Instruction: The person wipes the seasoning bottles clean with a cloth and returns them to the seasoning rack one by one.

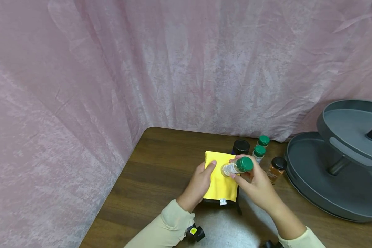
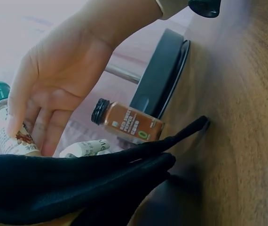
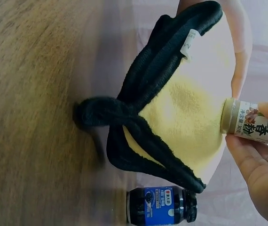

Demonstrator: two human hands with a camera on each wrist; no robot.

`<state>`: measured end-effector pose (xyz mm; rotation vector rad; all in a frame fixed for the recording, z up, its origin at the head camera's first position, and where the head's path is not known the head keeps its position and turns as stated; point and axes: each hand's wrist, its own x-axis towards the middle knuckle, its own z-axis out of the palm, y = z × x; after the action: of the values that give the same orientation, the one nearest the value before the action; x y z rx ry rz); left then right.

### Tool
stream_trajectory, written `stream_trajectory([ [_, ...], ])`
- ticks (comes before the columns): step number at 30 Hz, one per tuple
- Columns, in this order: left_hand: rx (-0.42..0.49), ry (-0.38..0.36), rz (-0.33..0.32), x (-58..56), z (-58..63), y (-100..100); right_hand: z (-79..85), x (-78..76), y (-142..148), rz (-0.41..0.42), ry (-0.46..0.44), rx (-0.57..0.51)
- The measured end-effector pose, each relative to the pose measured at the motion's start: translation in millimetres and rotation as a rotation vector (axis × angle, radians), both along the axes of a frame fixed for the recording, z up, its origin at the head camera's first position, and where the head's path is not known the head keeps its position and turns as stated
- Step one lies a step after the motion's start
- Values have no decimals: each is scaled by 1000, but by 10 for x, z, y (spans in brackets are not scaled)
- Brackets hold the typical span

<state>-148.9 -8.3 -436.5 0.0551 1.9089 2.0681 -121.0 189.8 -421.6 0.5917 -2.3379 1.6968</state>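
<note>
My left hand (image 1: 196,187) holds a folded yellow cloth (image 1: 218,187) with black edging and a small white tag, its thumb lying over the yellow side. Between the thumb and fingers of my right hand (image 1: 260,189) is a small spice jar (image 1: 230,168) with a green cap. The jar is tilted over the cloth, cap toward the right hand. In the right wrist view, the base of this labelled jar (image 3: 254,122) meets the yellow face of the cloth (image 3: 190,113). The cloth's black side (image 2: 68,183) hides the left fingers in the left wrist view.
Behind the hands stand a dark jar (image 1: 241,147) with a black lid and blue label, and two green-capped jars (image 1: 259,151). A brown-orange spice bottle (image 1: 276,169) with a black cap is beside a grey two-tier round tray (image 1: 313,196). Pink curtain hangs behind the wooden table (image 1: 161,162).
</note>
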Motion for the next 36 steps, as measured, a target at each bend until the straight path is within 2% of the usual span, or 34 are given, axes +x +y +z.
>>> stream_trajectory([
  [6,-40,0,-8,-2,33,-4,24,-4,12,-35,-10,-14],
  [14,-32,-8,-25,9,34,5,23,2,2,-66,-17,-27],
  [23,-50,-1,-25,17,34,5,70,6,25,-139,21,60],
  [31,-18,5,-31,19,42,-12,99,3,30,-156,75,49],
  [36,3,18,-32,7,51,-11,130,8,44,-214,87,57],
])
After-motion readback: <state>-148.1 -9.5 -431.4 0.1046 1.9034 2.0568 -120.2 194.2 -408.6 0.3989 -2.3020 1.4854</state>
